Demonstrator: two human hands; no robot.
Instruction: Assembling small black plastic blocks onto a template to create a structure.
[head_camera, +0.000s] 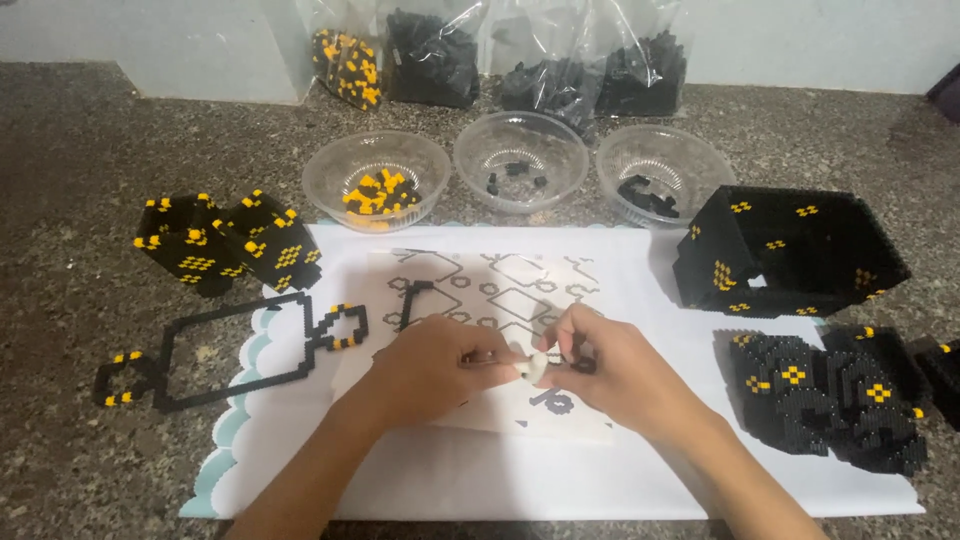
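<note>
Both hands meet over a pattern sheet (500, 290) lying on a white mat (620, 470). The left hand (435, 362) has its fingers pinched together on a small white piece (530, 368), which sits just between the 2 hands. The right hand (610, 370) has its fingers curled and closed around small black pieces (583, 365), right beside the white piece.

To the left lies a black frame (235, 350) with yellow-dotted loops at its ends, partly on the mat. Above it sit 2 black panels (225, 240) with yellow marks. Behind the sheet stand 3 clear bowls: the left bowl (377, 180) holds yellow and black pieces, the middle bowl (520, 160) and right bowl (663, 175) hold a few black ones. Clear bags (500, 60) of pieces stand against the wall. At right a black box (790, 250) sits open, with more black panels (830, 395) stacked just below it
</note>
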